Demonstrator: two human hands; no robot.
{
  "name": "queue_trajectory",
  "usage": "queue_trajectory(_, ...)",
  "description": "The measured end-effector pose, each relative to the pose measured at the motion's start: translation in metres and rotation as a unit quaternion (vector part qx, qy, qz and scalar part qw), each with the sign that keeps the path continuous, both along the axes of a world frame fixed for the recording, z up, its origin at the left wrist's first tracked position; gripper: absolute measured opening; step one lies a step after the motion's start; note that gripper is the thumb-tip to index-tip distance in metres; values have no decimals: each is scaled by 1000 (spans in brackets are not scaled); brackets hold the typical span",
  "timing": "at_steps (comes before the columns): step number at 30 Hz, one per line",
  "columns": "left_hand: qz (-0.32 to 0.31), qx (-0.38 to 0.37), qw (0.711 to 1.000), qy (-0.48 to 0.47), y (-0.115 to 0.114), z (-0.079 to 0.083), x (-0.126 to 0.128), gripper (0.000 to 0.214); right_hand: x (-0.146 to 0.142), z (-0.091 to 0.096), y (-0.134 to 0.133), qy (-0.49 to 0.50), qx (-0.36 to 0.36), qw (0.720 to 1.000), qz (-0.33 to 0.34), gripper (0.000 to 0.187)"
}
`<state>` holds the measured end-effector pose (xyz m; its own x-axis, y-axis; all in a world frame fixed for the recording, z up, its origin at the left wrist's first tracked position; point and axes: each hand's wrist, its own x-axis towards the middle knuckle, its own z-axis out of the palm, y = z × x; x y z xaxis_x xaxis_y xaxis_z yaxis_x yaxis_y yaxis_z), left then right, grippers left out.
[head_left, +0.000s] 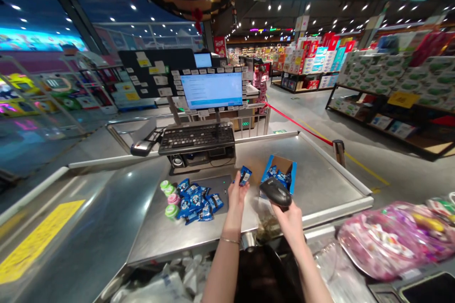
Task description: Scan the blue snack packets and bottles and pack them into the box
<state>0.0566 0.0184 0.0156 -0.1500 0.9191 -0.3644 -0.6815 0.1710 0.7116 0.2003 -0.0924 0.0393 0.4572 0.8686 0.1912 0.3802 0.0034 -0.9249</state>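
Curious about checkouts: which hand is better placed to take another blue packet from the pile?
Left, probably: the left hand sits nearer the pile of blue packets, though it holds one packet; the right hand grips a handheld scanner.

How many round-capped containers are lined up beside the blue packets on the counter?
4, in a row on the steel counter, left of the blue packets: pale green farthest, then green, pink, and green nearest. Others may be hidden behind them.
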Motion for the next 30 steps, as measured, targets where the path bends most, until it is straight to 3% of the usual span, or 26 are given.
queue_trajectory(3, 74, 25, 989, 123, -2, -15, -46, 36, -7, -3, -1, 16, 4, 1000, 13, 44)
queue_trajectory(5, 126, 27, 946, 296, -5, -26, -83, 31, -13, -6, -1, 20, 6, 1000, 15, 45)
queue_trajectory(7, 148, 28, 852, 502, -9, -36, -116, 25, -18, -9, 0, 24, 10, 999, 25, 45)
queue_trajectory(10, 90, 30, 708, 700, -17, -47, -147, 22, -27, -11, 3, 39, 16, 998, 43, 41)
queue_trajectory(13, 22, 21, 603, 797, -25, -54, -152, 15, -34, -11, 5, 59, 11, 996, 64, 38)
queue_trajectory(15, 18, 19, 560, 828, -29, -54, -145, 11, -36, -9, 6, 64, 7, 995, 75, 37)
queue_trajectory(18, 32, 63, 559, 826, -32, -46, -122, 15, -37, -7, 6, 58, 6, 996, 67, 35)
queue_trajectory(25, -57, 293, 639, 709, -31, -7, -16, 22, -22, -5, 11, 66, 19, 998, 11, 42)
queue_trajectory(27, -101, 340, 643, 679, -28, 1, 14, 25, -10, -5, 13, 84, 21, 996, -29, 44)
queue_trajectory(30, -178, 370, 626, 663, -15, 5, 52, 27, 15, -4, 15, 114, 24, 987, -107, 48)
